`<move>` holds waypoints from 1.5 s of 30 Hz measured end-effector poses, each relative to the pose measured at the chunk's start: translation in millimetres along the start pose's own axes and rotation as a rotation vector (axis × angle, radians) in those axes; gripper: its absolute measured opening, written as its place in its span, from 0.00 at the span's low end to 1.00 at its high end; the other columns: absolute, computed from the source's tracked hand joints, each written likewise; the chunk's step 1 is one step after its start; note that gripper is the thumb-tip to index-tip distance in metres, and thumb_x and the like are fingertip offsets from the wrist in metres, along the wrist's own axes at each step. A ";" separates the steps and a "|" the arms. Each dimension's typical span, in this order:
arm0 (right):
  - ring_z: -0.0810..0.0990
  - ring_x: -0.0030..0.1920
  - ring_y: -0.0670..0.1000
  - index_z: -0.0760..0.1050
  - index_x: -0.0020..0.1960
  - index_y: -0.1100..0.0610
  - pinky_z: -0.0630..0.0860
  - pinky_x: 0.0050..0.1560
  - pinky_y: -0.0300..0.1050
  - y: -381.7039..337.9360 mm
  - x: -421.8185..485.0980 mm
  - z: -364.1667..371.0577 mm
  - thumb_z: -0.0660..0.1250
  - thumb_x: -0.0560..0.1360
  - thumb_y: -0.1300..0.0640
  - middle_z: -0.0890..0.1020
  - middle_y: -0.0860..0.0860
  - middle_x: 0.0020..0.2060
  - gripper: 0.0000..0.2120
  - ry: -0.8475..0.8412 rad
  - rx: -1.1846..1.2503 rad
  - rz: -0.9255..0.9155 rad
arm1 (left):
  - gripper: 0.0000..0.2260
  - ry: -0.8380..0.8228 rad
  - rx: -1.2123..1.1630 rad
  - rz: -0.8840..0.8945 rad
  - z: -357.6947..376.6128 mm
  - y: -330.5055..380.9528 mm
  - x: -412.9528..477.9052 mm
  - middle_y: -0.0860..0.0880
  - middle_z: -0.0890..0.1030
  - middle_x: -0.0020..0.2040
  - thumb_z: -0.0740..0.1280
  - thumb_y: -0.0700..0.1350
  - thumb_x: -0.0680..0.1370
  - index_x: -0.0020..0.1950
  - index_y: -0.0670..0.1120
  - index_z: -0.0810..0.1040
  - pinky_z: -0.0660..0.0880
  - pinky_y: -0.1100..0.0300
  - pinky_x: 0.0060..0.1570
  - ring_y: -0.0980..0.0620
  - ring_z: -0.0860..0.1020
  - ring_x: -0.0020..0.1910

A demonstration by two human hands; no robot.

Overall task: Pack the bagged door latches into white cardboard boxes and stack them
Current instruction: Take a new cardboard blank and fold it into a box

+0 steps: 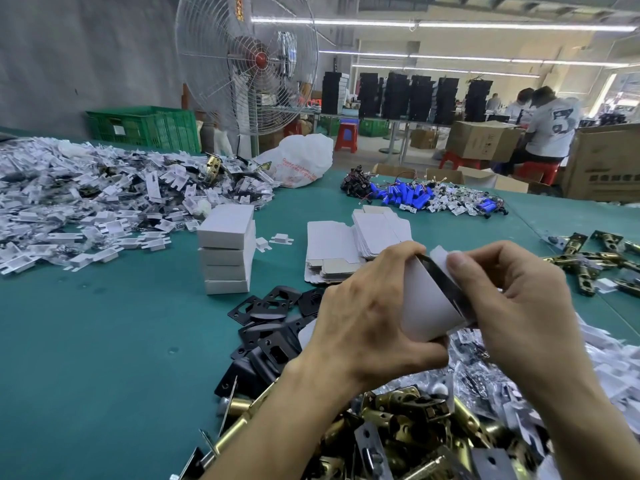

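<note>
Head view, white box (427, 308) in left grip (363, 327), right grip (512, 306) pinching flap (439, 258)

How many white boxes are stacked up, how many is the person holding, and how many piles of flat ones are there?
Stacked white boxes: 4
Held white box: 1
Flat box piles: 2
Total: 7
</note>
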State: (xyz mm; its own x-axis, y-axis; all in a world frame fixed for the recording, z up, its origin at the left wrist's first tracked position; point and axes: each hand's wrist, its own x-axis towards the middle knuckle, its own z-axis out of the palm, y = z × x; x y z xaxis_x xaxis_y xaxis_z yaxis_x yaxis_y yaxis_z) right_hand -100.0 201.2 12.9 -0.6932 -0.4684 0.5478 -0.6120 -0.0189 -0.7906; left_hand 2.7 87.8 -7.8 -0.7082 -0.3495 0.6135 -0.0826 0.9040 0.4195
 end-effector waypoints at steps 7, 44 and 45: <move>0.80 0.33 0.48 0.79 0.41 0.53 0.77 0.33 0.47 -4.9 -0.7 -0.2 0.71 0.74 0.52 0.84 0.50 0.36 0.06 -0.014 0.129 0.059 | 0.40 -0.028 -0.054 0.013 0.5 -0.5 0.5 0.57 0.76 0.56 0.77 0.58 0.62 0.68 0.56 0.60 0.71 0.59 0.38 0.59 0.70 0.44; 0.82 0.61 0.53 0.83 0.58 0.55 0.79 0.57 0.41 -16.7 -2.4 -2.8 0.66 0.77 0.55 0.84 0.53 0.57 0.13 -0.358 0.519 0.012 | 0.39 0.130 -0.363 -0.084 -10.9 -2.6 4.3 0.54 0.76 0.53 0.71 0.58 0.63 0.70 0.63 0.55 0.80 0.50 0.36 0.50 0.81 0.41; 0.83 0.59 0.52 0.83 0.57 0.54 0.79 0.54 0.40 -17.5 -2.7 -3.2 0.70 0.76 0.54 0.85 0.52 0.56 0.11 -0.336 0.513 -0.013 | 0.38 0.133 -0.368 -0.067 -11.6 -2.7 4.4 0.53 0.76 0.53 0.71 0.59 0.65 0.70 0.64 0.56 0.80 0.49 0.35 0.49 0.81 0.41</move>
State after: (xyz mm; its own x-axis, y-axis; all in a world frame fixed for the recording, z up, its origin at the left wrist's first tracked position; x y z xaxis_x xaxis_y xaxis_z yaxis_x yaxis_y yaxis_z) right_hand -88.7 205.7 26.1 -0.4781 -0.7165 0.5080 -0.3004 -0.4101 -0.8611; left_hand 8.0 81.0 1.5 -0.6109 -0.4556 0.6474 0.1480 0.7377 0.6587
